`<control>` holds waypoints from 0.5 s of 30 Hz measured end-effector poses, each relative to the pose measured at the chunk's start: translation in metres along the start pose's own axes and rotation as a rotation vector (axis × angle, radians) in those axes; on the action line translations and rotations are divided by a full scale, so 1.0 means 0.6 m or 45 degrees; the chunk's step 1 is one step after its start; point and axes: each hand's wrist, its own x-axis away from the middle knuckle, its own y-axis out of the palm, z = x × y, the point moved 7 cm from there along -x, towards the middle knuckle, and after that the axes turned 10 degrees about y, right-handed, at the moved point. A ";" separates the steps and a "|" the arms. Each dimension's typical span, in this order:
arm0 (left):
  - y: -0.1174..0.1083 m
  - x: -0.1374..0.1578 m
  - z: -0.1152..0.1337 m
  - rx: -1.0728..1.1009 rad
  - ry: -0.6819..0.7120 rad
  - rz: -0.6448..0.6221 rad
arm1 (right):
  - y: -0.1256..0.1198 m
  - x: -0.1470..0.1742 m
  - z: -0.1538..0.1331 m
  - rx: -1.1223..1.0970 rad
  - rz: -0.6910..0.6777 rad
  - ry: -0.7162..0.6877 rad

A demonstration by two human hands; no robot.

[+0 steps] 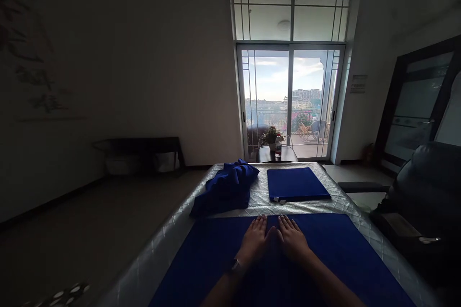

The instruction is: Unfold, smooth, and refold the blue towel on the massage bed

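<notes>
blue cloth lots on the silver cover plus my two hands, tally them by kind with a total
Flat spread blue cloth: 1
Folded blue cloth: 1
Crumpled blue heap: 1 (one cloth or several, I cannot tell)
Hands, left hand and right hand: 2
Total: 5

A sliding glass door [289, 91] stands in the far wall [162, 72], with a rattan chair [305, 132] outside and apartment blocks [306, 93] in the distance. Just inside, a dark side table [265, 155] carries a potted plant [271, 137] and, right beside it, a bottle [278, 147] (its label too small to read). A low dark bench [144, 146] stands against the wall at left; a black armchair [428, 177] sits at right, near a dark-framed door [419, 105].
</notes>
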 end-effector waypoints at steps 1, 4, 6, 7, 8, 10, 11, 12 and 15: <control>-0.004 0.008 -0.013 -0.020 0.012 -0.005 | -0.007 0.001 0.022 0.001 0.002 0.038; -0.023 0.041 -0.073 -0.071 0.029 -0.010 | -0.030 0.009 0.127 0.066 0.043 0.149; -0.043 0.072 -0.137 -0.092 -0.061 0.003 | -0.046 0.017 0.221 0.149 0.095 0.248; -0.055 0.091 -0.174 -0.106 -0.128 0.018 | -0.053 0.021 0.268 0.198 0.116 0.292; -0.067 0.111 -0.211 -0.126 -0.191 0.041 | -0.059 0.026 0.314 0.248 0.142 0.354; -0.091 0.150 -0.278 -0.197 -0.265 0.082 | -0.067 0.032 0.389 0.304 0.192 0.440; -0.101 0.167 -0.303 -0.245 -0.257 0.094 | -0.069 0.034 0.416 0.304 0.216 0.486; -0.108 0.181 -0.324 -0.283 -0.253 0.097 | -0.069 0.035 0.436 0.293 0.233 0.518; -0.119 0.208 -0.359 -0.332 -0.287 0.109 | -0.065 0.033 0.458 0.247 0.249 0.556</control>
